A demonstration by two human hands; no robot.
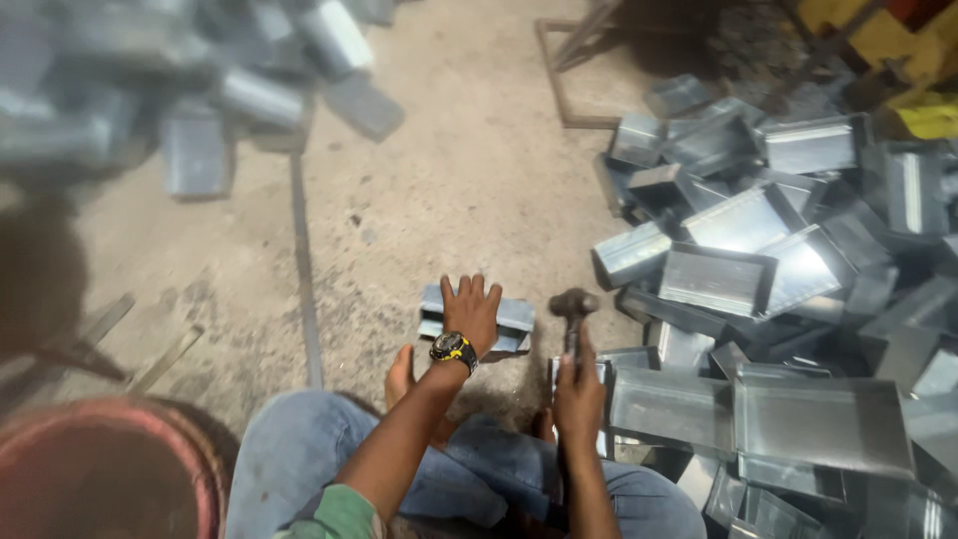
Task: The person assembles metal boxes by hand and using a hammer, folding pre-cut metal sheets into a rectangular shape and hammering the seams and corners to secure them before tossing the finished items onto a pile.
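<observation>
My left hand [472, 311], with a black and yellow watch on its wrist, lies flat with fingers spread on a small folded sheet-metal box [511, 321] on the concrete floor in front of me. My right hand [577, 394] grips the handle of a hammer [573, 303], whose dark head stands upright just right of the box. I sit on the floor in blue jeans, and a bare foot [399, 377] shows beside the box.
A big heap of open sheet-metal trays and boxes [768, 279] fills the right side. A second, blurred heap [200, 90] lies at the upper left. A flat metal strip [303, 269] runs along the floor. A round reddish rim [110, 469] sits lower left.
</observation>
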